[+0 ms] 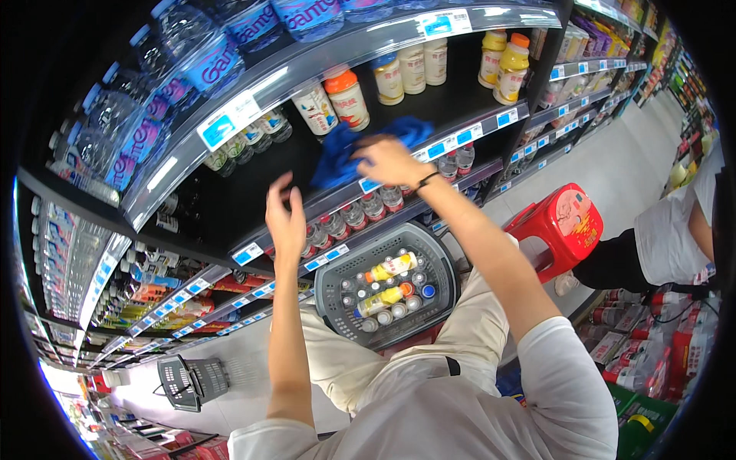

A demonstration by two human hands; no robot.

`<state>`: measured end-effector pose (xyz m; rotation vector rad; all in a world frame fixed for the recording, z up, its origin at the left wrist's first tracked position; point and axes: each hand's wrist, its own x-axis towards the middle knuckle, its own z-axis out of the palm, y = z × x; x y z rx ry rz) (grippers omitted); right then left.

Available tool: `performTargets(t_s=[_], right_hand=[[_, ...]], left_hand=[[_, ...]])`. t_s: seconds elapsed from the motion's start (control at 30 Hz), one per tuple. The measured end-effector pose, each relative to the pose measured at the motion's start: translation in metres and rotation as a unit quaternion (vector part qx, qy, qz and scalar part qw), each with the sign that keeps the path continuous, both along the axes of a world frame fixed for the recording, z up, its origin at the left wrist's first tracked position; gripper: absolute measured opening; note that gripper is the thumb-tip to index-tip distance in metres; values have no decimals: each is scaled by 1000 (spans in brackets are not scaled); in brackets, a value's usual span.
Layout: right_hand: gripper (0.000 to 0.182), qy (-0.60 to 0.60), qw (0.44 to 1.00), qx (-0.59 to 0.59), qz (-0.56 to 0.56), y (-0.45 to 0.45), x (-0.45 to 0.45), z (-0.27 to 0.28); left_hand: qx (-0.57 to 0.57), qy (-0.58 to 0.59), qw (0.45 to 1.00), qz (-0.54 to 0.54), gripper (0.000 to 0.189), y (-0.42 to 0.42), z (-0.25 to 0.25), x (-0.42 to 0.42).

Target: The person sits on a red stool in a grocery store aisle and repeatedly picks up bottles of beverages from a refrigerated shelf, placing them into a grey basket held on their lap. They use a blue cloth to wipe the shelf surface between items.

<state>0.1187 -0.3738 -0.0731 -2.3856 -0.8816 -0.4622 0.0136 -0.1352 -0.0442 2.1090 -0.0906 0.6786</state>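
My right hand presses on a crumpled blue cloth lying on a dark store shelf. To its left, my left hand is raised at the shelf's front edge, fingers apart, holding nothing. Just behind the cloth stand a white bottle with an orange cap and a white patterned bottle. Farther right on this shelf are a bottle with a blue cap and a yellow bottle with an orange cap.
A grey plastic basket holding several bottles sits between my legs. A red plastic stool stands to the right, beside another person. Large water bottles fill the shelf above. Another grey basket is on the floor at lower left.
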Motion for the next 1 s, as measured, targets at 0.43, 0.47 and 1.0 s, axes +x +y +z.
performTargets(t_s=[0.43,0.47,1.0], right_hand=[[28,-48,995,-41,-78,-56,13,0],[27,-52,996,-42,-63,-46,12,2],[29,20,989,-137,46,85,-34,43]], left_hand=[[-122,183,927,303,11,98,-149,-312],[-148,167,914,337,11,115,-173,-330],[-95,735,670,50,27,12,-333,-521]])
